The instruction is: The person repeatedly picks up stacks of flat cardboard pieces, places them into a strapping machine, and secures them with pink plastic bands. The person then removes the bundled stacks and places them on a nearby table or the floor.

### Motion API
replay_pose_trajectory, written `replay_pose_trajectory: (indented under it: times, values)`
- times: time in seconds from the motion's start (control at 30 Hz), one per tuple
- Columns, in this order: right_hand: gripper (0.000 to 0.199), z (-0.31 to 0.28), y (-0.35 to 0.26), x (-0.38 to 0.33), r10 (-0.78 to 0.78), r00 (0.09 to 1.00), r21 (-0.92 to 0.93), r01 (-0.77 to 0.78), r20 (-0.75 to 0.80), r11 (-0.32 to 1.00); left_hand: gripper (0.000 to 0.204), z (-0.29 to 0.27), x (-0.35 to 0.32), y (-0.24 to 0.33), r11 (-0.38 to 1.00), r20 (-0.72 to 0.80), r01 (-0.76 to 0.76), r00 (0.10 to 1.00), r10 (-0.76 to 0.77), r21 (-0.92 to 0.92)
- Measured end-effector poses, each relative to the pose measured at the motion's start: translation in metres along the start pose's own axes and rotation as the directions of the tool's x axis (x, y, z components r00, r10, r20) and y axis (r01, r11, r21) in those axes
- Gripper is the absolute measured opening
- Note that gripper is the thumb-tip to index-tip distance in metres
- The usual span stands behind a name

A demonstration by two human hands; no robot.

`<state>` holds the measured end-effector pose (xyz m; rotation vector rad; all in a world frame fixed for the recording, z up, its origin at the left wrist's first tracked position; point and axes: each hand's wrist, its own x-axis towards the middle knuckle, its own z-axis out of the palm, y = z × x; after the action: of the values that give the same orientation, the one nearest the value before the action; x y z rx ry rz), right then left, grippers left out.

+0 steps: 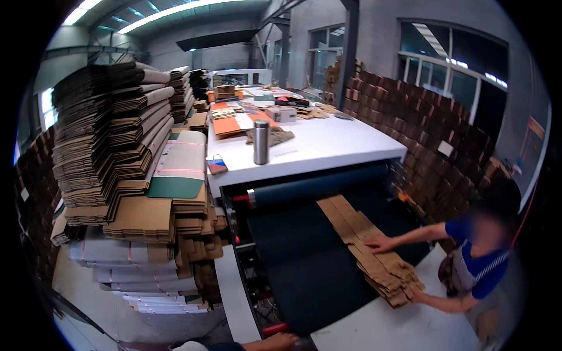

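Only one of my hands shows, at the very bottom edge; I take it for my left hand (282, 341), with its dark sleeve coming in from the left. It rests on the front end of a dark conveyor belt (298, 269), next to a red roller end (274, 329). Its fingers are mostly cut off by the frame. My right hand is out of view. A shingled row of flat brown cardboard blanks (366, 248) lies along the belt's right side. A co-worker in a blue shirt (486, 260) has both hands on that row.
A white table (333, 146) beyond the belt carries a metal bottle (261, 142), papers and small boxes. Tall stacks of flattened cardboard (111, 140) stand at left. Stacked brown boxes (433, 134) line the right wall. A white outfeed surface (398, 324) lies front right.
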<state>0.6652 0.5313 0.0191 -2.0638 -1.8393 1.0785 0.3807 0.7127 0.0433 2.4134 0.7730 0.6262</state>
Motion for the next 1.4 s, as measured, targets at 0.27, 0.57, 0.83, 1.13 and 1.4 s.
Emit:
replay_pose_trajectory:
  times: [0.27, 0.57, 0.83, 1.13, 1.4]
  values:
    - [0.051, -0.031, 0.071, -0.138, 0.374, 0.927, 0.075, -0.374, 0.024, 0.924, 0.052, 0.080, 0.119, 0.177, 0.920, 0.592, 0.136, 0.797, 0.119, -0.368]
    - [0.045, 0.003, 0.097, -0.199, 0.456, 0.788, 0.380, -0.305, -0.413, 0.873, 0.052, 0.133, 0.159, 0.173, 0.910, 0.566, 0.118, 0.812, 0.141, -0.397]
    - [0.043, -0.026, 0.166, -0.338, 0.659, 0.232, 0.558, -0.377, -0.715, 0.739, 0.072, 0.207, 0.184, 0.228, 0.881, 0.705, 0.182, 0.677, 0.209, -0.437]
    - [0.043, -0.168, 0.428, -0.557, 0.603, -0.334, 0.685, -0.438, -0.725, 0.582, 0.094, 0.358, 0.187, 0.416, 0.753, 0.592, 0.075, 0.671, 0.447, -0.654]
    - [0.056, -0.193, 0.480, -0.525, 0.884, 0.249, 0.889, -0.138, -0.396, 0.437, 0.118, 0.447, 0.211, 0.537, 0.860, 0.498, -0.056, 0.796, 0.345, -0.506]
